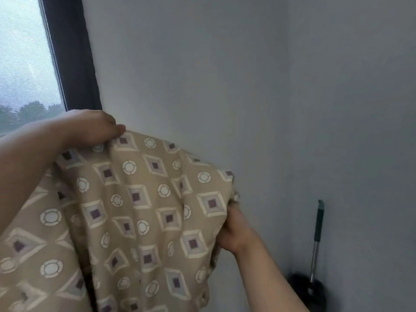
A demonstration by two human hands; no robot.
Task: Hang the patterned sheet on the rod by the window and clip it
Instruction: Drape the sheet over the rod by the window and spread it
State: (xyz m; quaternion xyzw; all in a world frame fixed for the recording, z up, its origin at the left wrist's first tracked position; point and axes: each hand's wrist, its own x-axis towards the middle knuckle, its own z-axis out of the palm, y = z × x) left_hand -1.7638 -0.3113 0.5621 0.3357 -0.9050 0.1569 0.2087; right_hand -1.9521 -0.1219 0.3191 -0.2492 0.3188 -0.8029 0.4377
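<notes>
No writing or label shows anywhere. The tan patterned sheet [139, 210], printed with diamonds and circles, hangs raised beside the window [27, 64]. The left hand [94, 127] pinches its top edge; the right hand [236, 230] grips its right edge. A green-handled mop [318, 226] leans against the wall [225, 75].

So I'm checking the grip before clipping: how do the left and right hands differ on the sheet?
The left hand is higher, by the window frame, at the top edge of the patterned sheet; the right hand is lower, at its right side edge. The left hand lies knuckles-up over the cloth, while the right hand reaches up from below. Both grip the same sheet.
</notes>
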